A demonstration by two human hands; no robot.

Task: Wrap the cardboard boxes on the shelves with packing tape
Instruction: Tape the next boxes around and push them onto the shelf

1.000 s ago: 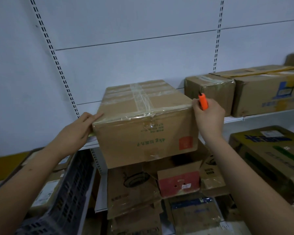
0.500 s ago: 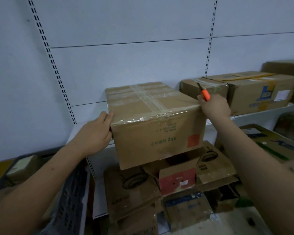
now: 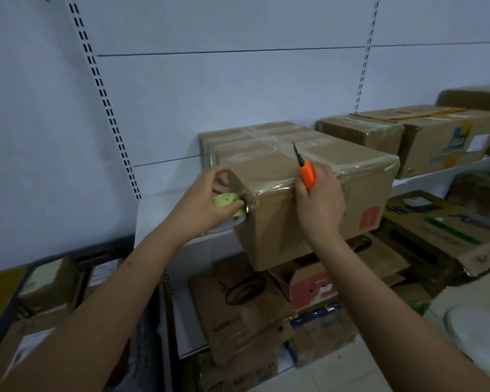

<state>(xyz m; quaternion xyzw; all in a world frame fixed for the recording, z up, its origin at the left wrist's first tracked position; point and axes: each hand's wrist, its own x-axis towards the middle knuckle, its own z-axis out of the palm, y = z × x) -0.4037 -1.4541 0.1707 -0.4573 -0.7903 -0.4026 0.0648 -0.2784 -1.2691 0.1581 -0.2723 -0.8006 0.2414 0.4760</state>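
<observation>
The cardboard box (image 3: pixel 309 199) sits on the white shelf (image 3: pixel 159 210), its near end jutting out past the shelf's front edge, with clear tape already crossing its top and running along the upper front edge. The left hand (image 3: pixel 207 206) curls round a roll of packing tape (image 3: pixel 227 203) with a yellowish core, pressed against the box's left side near the front corner. The right hand (image 3: pixel 320 205) grips an orange utility knife (image 3: pixel 306 172), blade out and pointing up over the top face, while the hand itself rests against the front face. This looks like the end of a band around the box (the strip between roll and box is too blurred to trace). The next move likely calls for holding the tape taut off the corner and bringing the blade across to sever it, keeping the edge away from the left fingers.
</observation>
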